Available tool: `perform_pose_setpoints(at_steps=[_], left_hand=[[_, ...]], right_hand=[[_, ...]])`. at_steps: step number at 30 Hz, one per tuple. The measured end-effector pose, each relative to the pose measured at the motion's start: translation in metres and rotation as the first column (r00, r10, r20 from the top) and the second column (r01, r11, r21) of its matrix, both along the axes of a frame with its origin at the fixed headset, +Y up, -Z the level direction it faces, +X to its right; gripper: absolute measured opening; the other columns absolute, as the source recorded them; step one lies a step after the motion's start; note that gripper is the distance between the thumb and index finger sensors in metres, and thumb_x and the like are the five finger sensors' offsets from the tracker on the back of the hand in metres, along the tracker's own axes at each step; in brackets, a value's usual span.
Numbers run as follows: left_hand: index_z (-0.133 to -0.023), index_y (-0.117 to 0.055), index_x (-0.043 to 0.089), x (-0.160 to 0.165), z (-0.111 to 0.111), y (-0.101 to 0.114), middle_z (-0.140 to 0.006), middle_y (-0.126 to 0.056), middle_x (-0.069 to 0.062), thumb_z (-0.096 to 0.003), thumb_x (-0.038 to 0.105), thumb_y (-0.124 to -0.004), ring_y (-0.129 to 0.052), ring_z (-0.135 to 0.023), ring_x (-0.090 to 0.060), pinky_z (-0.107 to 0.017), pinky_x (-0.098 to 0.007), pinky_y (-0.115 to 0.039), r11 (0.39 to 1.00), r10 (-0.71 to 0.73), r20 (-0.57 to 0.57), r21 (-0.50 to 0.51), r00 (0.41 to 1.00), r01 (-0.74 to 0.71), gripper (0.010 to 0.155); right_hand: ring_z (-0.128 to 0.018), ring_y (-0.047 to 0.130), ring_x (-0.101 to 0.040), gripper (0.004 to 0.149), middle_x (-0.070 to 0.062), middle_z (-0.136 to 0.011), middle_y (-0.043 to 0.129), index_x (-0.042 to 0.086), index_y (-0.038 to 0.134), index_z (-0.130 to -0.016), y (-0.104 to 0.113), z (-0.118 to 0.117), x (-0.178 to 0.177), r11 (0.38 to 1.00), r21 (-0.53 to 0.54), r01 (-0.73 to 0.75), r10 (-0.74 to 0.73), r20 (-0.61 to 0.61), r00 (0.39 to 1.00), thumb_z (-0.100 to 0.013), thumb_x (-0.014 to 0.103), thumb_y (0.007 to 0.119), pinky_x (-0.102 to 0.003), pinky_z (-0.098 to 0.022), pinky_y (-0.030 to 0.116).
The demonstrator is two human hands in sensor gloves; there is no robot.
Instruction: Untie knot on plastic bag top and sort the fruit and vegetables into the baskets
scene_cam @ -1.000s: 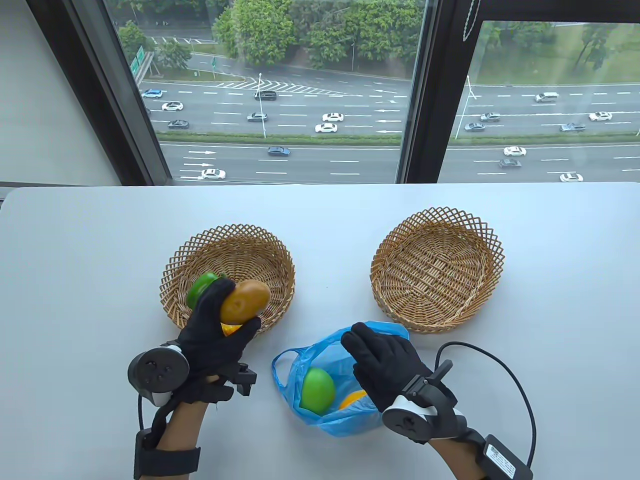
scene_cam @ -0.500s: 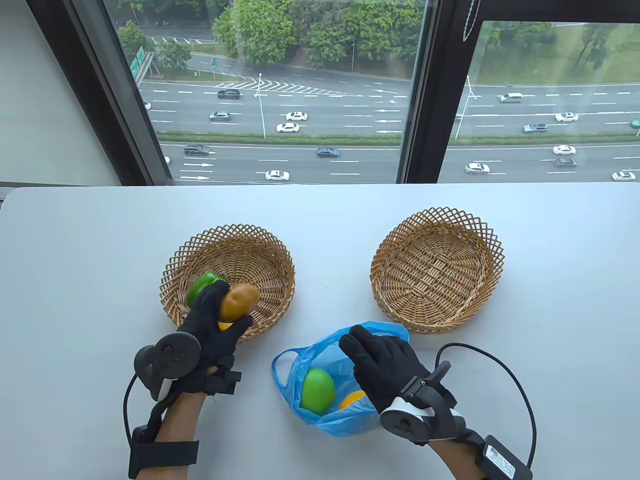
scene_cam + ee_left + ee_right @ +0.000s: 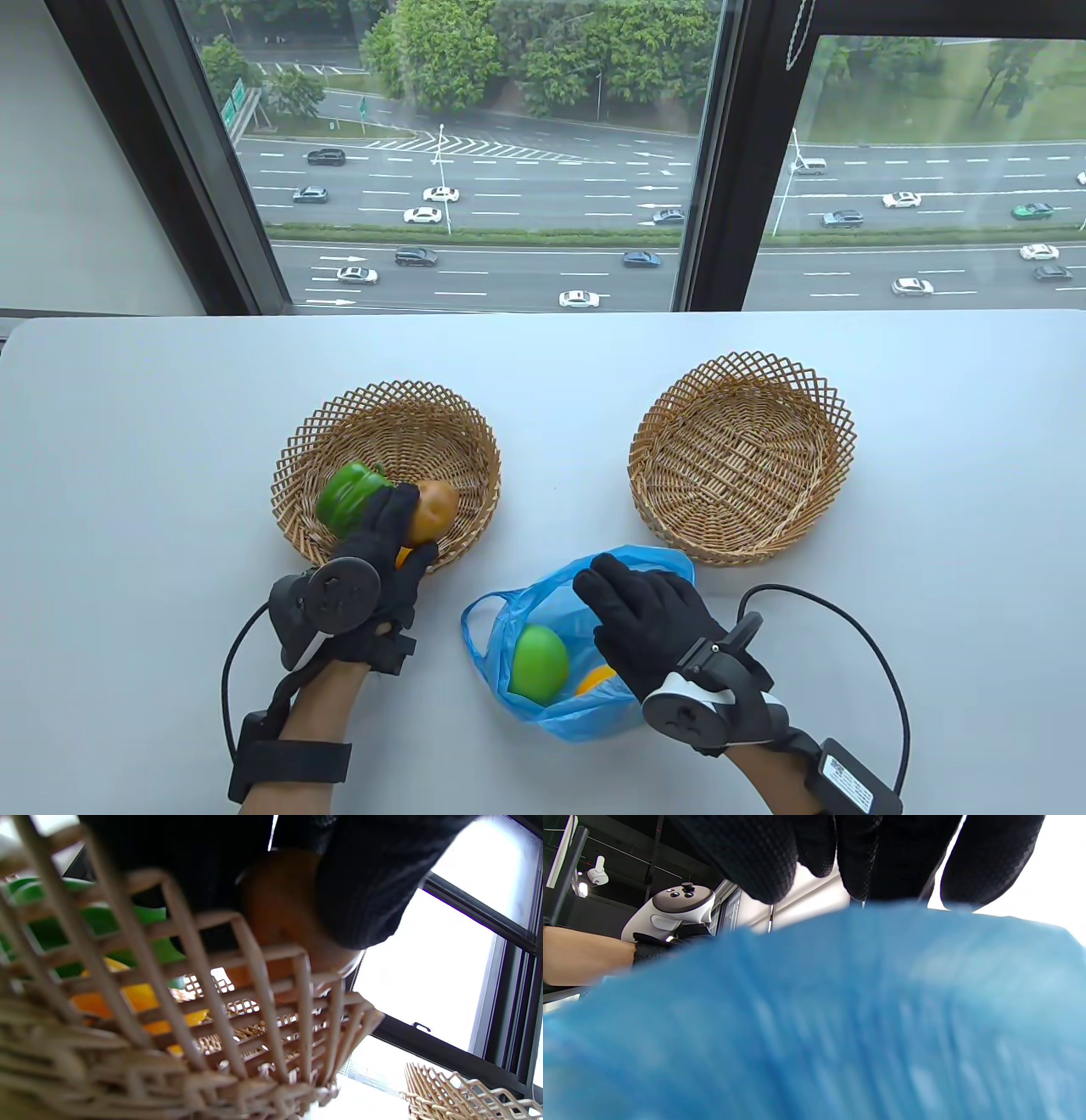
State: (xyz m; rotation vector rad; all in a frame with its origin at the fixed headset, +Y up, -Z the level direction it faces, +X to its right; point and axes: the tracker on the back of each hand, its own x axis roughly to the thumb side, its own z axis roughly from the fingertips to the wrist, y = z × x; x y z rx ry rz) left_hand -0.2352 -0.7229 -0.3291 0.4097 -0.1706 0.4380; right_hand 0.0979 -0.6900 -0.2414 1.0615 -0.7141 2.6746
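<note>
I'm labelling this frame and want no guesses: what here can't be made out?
- Yellow item in the left basket: table view, mostly hidden by the left hand; left wrist view blurs it behind the weave.
- Orange item in the blue bag: mostly covered by the right hand.
- Bag contents: right wrist view shows only blurred blue plastic.
- Whether the potato touches the basket floor: unclear.

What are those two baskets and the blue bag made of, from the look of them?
The left basket and the right basket look like woven wicker or rattan: tan, matte strands, tight weave at the base, open lattice at the rim. The blue bag looks like thin plastic film: crinkled, slightly glossy and translucent, since the green fruit shows through its side.
</note>
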Motion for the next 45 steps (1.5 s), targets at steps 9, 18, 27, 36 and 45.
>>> perform_pose_setpoints(at_steps=[9,18,27,36,45], left_hand=[[-0.107,-0.072,0.020,0.017,-0.005,-0.002,-0.105,-0.080,-0.019,-0.0414,0.042,-0.094,-0.104,-0.070,-0.031,-0.059,-0.055,-0.081,0.993,-0.121,-0.001,0.011,0.993,0.121,0.073],[-0.108,-0.067,0.013,0.019,-0.008,-0.004,-0.108,-0.073,-0.022,-0.0446,0.036,-0.089,-0.102,-0.077,-0.031,-0.062,-0.053,-0.080,0.997,-0.049,0.022,-0.053,0.999,0.050,0.071],[-0.106,-0.071,0.014,0.014,-0.004,0.001,-0.109,-0.073,-0.019,-0.0464,0.037,-0.085,-0.097,-0.083,-0.035,-0.064,-0.055,-0.076,0.999,-0.024,0.033,-0.041,0.999,0.025,0.066],[-0.110,-0.067,0.020,0.009,0.016,0.021,-0.115,-0.068,-0.015,-0.0488,0.049,-0.077,-0.072,-0.098,-0.043,-0.067,-0.065,-0.059,1.000,0.015,0.094,-0.006,0.995,-0.014,0.069],[-0.111,-0.066,0.020,0.020,0.016,0.017,-0.117,-0.065,-0.013,-0.0491,0.050,-0.076,-0.063,-0.104,-0.043,-0.070,-0.065,-0.054,0.994,-0.008,0.178,-0.104,0.984,0.027,0.069]], right_hand=[[-0.081,0.091,-0.042,0.064,-0.021,-0.109,0.065,0.012,0.057,-0.110,-0.001,-0.001,-0.001,1.000,-0.016,-0.001,0.001,-0.005,1.000,-0.054,0.034,0.080,-0.065,-0.058,0.075],[-0.082,0.091,-0.042,0.063,-0.021,-0.108,0.066,0.010,0.059,-0.109,0.000,-0.001,-0.001,1.000,-0.017,-0.001,0.001,-0.011,1.000,-0.054,0.034,0.079,-0.068,-0.058,0.072],[-0.083,0.090,-0.042,0.063,-0.021,-0.108,0.067,0.010,0.060,-0.109,0.000,0.000,-0.001,1.000,-0.015,-0.001,0.001,-0.014,1.000,-0.054,0.034,0.079,-0.068,-0.059,0.072],[-0.083,0.090,-0.042,0.063,-0.018,-0.106,0.071,0.013,0.063,-0.108,0.000,0.000,-0.001,1.000,-0.027,-0.013,0.013,-0.008,1.000,-0.054,0.040,0.079,-0.075,-0.059,0.065],[-0.076,0.095,-0.038,0.054,-0.013,-0.099,0.083,0.017,0.073,-0.102,-0.004,-0.002,-0.002,0.994,-0.092,-0.062,0.062,-0.003,0.998,-0.055,0.042,0.078,-0.077,-0.058,0.063]])
